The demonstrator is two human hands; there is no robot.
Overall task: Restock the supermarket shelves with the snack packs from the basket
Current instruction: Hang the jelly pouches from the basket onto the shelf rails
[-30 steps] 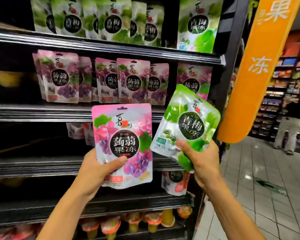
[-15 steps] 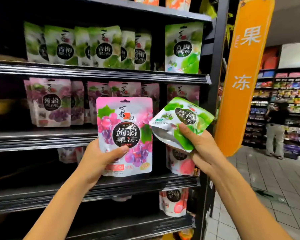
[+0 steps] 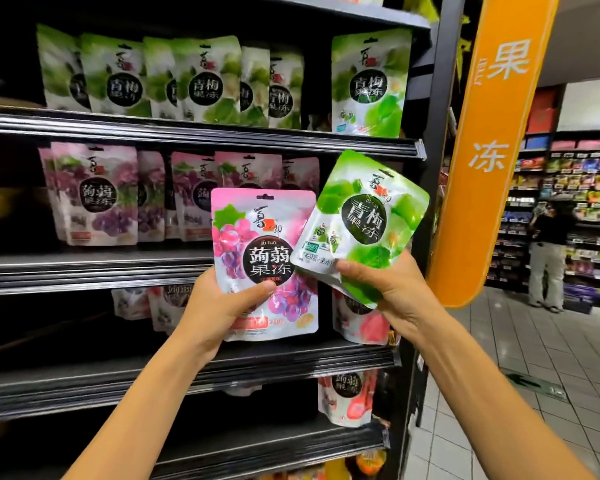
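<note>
The left hand grips the pink grape pack at its lower left corner, thumb across the front and fingers hidden behind. The pack is upright, face toward the camera, in front of the shelving. The right hand grips the green plum pack at its lower edge, thumb on the front. This pack tilts with its top toward 1 o'clock and lies at 2 o'clock from the pink grape pack, its lower left corner overlapping that pack's right edge. At 11 o'clock from the hands, a green pack row stands on the upper shelf. At 9 o'clock, a purple pack row stands on the middle shelf. An orange sign hangs at 2 o'clock
</note>
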